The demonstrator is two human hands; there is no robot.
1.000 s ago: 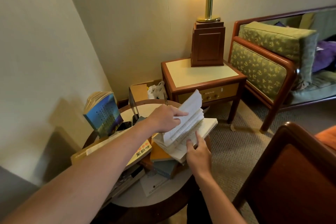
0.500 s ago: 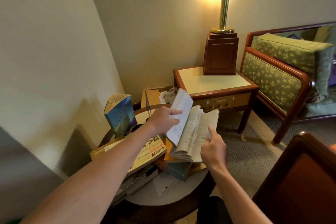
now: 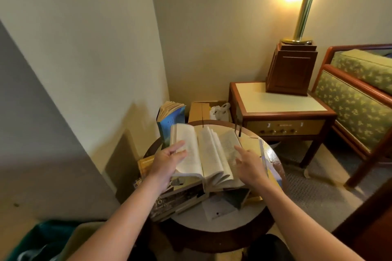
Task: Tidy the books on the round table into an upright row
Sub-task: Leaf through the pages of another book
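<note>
— Judging from what is shown, how much of the row has been made?

— Very little. One blue book (image 3: 169, 122) is seen standing upright at the back left of the round worktop (image 3: 191, 221), near the wall. Nothing is stood beside it.

— And the rest?

— An open book (image 3: 210, 154) is laid, pages up, on a flat pile of books (image 3: 176, 199) spread over the worktop. A loose sheet of paper (image 3: 218, 210) is tucked at the pile's near edge.

— How is the open book held?

— Its left half is clamped in the grip of the left hand (image 3: 167, 163): the thumb is laid on the page, and the fingers are hidden beneath. The grip of the right hand (image 3: 251, 167) is apart, with nothing held; only its forefinger is stretched onto the right-hand page.

— What is left, then?

— Nearly all of it, it is judged. The open book has to be closed and stood next to the blue one, and each book in the pile has to be set on end in turn. How many are stacked cannot be told, since several are covered.
</note>
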